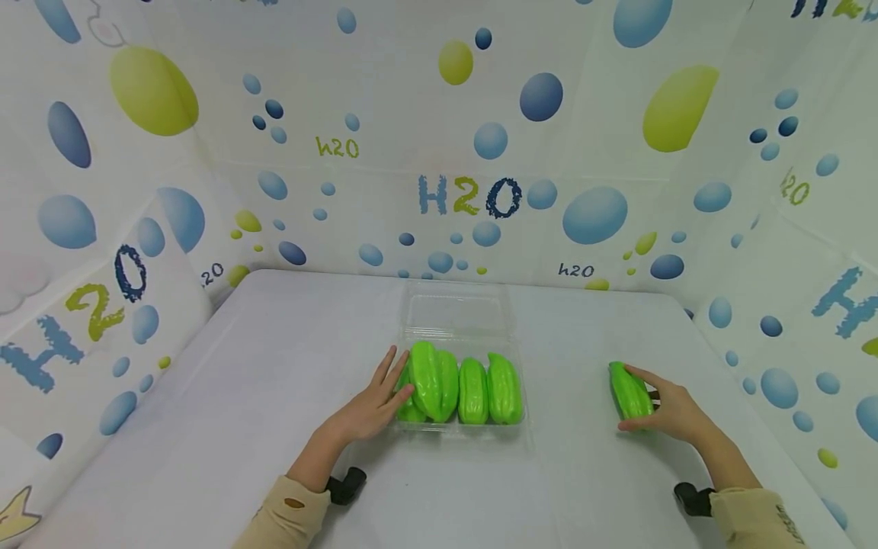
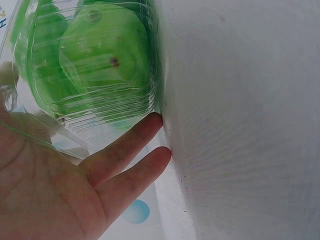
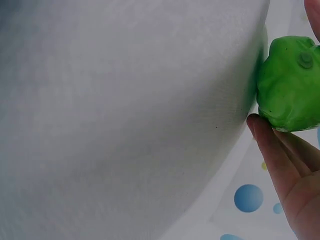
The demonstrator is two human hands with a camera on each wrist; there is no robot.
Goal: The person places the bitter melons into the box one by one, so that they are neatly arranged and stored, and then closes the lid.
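Observation:
A clear plastic clamshell box (image 1: 458,428) holds several glossy, ribbed green peppers (image 1: 473,390), lying side by side lengthwise. My left hand (image 1: 376,404) is at the box's left side, fingers spread and mostly straight. In the left wrist view, two extended fingers of the left hand (image 2: 60,185) reach along the box's ribbed wall, their tips near the white surface. Off to the right, my right hand (image 1: 675,412) grips a single green pepper (image 1: 627,393) between thumb and fingers. The right wrist view shows that pepper's blunt end (image 3: 290,85) close to the white surface, fingers beside it.
The box's transparent lid (image 1: 456,311) is flipped back, away from me, on the white table (image 1: 288,381). Behind and at both sides rise white sheets (image 1: 384,206) printed with blue and yellow-green bubbles. Black wrist straps (image 1: 347,486) show at both cuffs.

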